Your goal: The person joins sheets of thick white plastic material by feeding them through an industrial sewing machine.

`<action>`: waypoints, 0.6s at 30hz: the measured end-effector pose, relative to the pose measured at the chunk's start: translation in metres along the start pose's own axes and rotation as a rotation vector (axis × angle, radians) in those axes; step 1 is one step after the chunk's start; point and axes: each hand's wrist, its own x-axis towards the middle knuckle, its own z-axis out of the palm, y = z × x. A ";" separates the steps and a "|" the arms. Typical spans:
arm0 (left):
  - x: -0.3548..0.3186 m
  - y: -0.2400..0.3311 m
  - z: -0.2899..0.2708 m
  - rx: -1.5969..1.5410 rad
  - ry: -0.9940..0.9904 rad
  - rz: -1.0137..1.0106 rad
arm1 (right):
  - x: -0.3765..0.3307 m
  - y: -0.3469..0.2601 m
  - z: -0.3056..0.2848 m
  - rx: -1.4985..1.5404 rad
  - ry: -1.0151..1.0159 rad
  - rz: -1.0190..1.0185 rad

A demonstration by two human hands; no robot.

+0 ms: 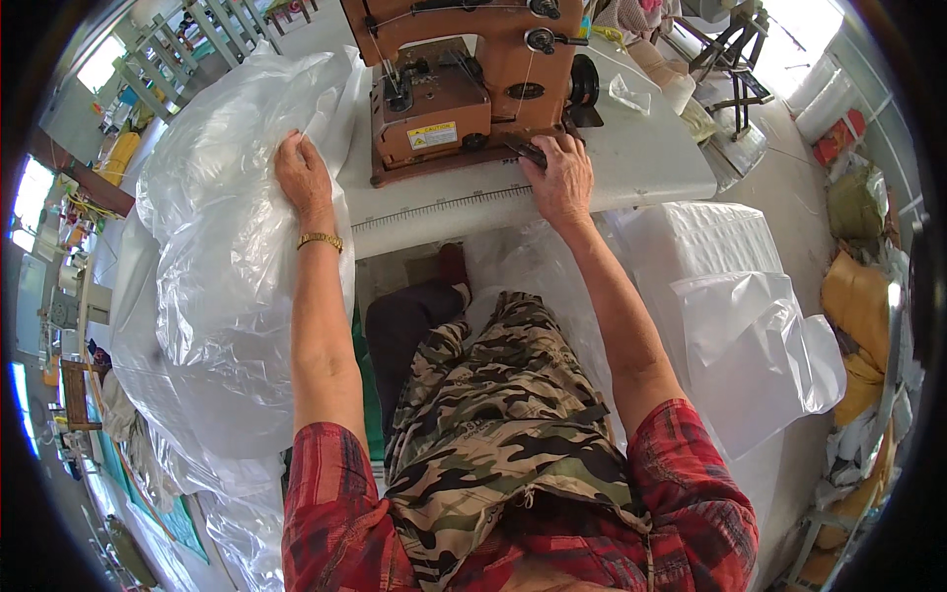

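My left hand (304, 176) rests on a large heap of clear plastic film (227, 217) at the left of the table, its thumb and fingertips closed on a fold. A gold-coloured band circles that wrist. At the front right of the brown sewing machine (424, 109), my right hand (560, 180) is closed around a small dark tool (527, 150). Its fingers cover most of the tool, so the exact kind is hidden. Thread (526, 74) runs down the machine's body. A printed scale (444, 205) lies along the table's front edge, between my hands.
The pale table (641, 168) ends just in front of me. Stacked white plastic sheets or bags (730, 296) stand at my right. A dark folding frame (735, 69) is farther off. Yellowish bundles (856, 316) line the right wall. My legs are under the table.
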 end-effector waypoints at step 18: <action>0.002 0.004 -0.002 -0.004 -0.009 0.027 | 0.001 -0.004 -0.003 0.003 -0.008 0.057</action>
